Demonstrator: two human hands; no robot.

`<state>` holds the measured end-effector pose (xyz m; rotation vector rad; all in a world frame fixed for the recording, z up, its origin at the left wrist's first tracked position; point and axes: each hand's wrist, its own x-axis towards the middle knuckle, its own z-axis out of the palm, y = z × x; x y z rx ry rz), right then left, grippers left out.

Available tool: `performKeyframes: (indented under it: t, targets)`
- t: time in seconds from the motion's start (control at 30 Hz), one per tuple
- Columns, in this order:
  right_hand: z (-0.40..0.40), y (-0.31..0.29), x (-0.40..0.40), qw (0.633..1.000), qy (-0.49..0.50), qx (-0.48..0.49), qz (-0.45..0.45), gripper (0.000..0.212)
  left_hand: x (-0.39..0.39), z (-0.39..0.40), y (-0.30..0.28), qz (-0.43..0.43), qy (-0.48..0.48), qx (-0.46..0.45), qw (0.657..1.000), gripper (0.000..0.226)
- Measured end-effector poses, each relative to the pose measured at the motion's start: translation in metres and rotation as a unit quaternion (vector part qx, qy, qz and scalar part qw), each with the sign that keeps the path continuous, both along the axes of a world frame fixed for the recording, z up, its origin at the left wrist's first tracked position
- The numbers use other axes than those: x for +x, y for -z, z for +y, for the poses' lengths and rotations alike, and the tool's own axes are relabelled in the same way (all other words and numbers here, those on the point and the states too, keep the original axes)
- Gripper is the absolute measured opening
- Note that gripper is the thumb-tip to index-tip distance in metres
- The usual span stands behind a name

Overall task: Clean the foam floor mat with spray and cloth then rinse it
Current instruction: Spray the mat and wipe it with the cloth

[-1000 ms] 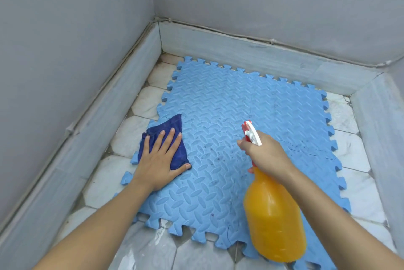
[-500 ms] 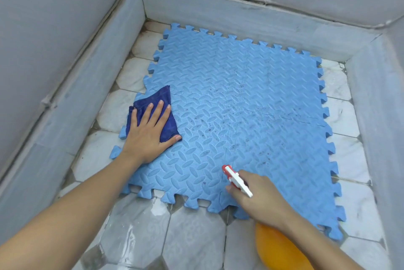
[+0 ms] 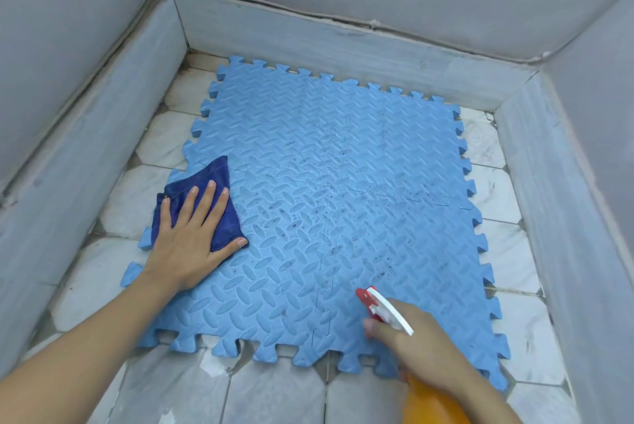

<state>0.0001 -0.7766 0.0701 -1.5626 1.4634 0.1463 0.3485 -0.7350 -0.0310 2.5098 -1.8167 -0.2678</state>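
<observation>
A blue interlocking foam mat (image 3: 343,183) lies flat on the tiled floor, speckled with dark wet spots around its middle. A dark blue cloth (image 3: 212,180) lies on the mat's left edge. My left hand (image 3: 192,238) presses flat on the cloth with straight fingers. My right hand (image 3: 418,344) grips the neck of an orange spray bottle (image 3: 432,403) with a red and white trigger head, its nozzle pointing over the mat's near edge. Most of the bottle is cut off by the frame's bottom edge.
Pale marble floor tiles (image 3: 274,392) surround the mat and look wet near the front. A low grey marble skirting (image 3: 308,36) and grey walls close in the left, back and right sides.
The view has tilted slightly and the bottle in my right hand has shifted a little right and down. My left hand stays flat on the cloth.
</observation>
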Motion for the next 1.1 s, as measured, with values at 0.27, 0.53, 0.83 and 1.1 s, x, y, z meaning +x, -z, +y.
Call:
performKeyframes:
  t: [0.27,0.53,0.83,1.1]
  targets:
    - [-0.06,-0.032,-0.025,0.942,0.3,-0.121,-0.086,0.024,-0.006,-0.01,0.001,0.058,-0.033,-0.019,0.998,0.07]
    - [-0.117,-0.051,-0.014,0.924,0.317,-0.179,-0.118,0.018,-0.025,-0.05,-0.003,0.172,-0.047,-0.081,0.981,0.077]
    - [-0.156,-0.051,0.025,0.955,0.234,-0.173,-0.055,0.028,-0.031,-0.069,-0.001,0.026,0.008,0.002,1.0,0.104]
    - [-0.141,-0.042,0.04,0.968,0.147,-0.198,-0.046,0.022,-0.027,-0.074,0.004,0.095,-0.02,-0.047,0.994,0.073]
